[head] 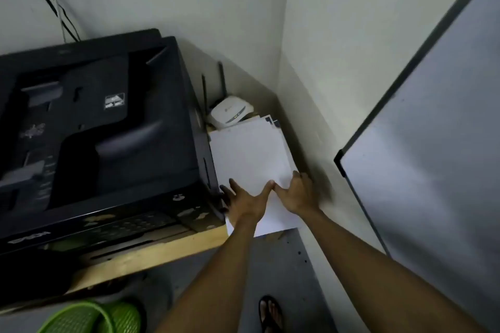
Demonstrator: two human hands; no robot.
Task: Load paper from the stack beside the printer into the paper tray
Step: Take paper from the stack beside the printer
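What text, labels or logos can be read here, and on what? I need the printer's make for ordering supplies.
Nothing reads clearly.
Printer front-edge logo: upside down, blurred, unreadable.
White sticker on its lid: pictogram, too small.
Router mark: too small.
Paper stack: blank.

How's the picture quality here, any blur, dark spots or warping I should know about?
Head view: dim overall, the black printer losing detail in shadow; the white paper stack reads brightest; motion blur smears the right hand, less so the left hand; wide-angle distortion tilts the wall corner and whiteboard.
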